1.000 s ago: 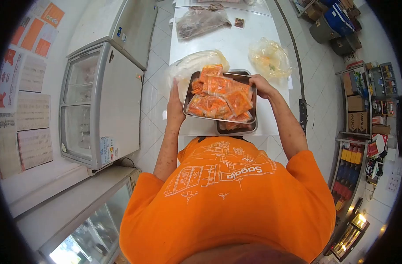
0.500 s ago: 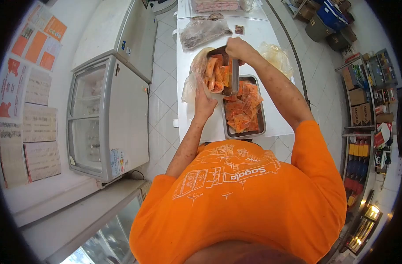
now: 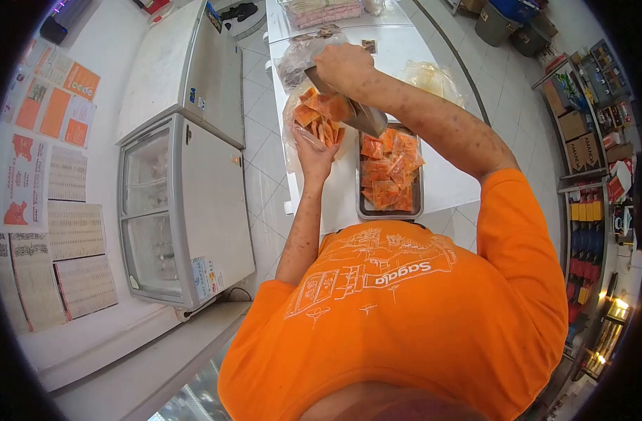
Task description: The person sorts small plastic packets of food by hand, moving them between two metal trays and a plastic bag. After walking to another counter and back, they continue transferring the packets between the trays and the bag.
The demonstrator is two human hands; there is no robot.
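The tray (image 3: 422, 205) looks like smooth grey metal with a soft shine along its rim; the packets (image 3: 385, 168) inside are glossy clear plastic over orange contents; the table (image 3: 451, 151) has a smooth, glossy white top to its edges; the T-shirt (image 3: 405, 316) is matt orange cloth with white print

The tilted tray (image 3: 368, 118) crowds the far-left corner of the lower tray (image 3: 420, 188), otherwise open above.
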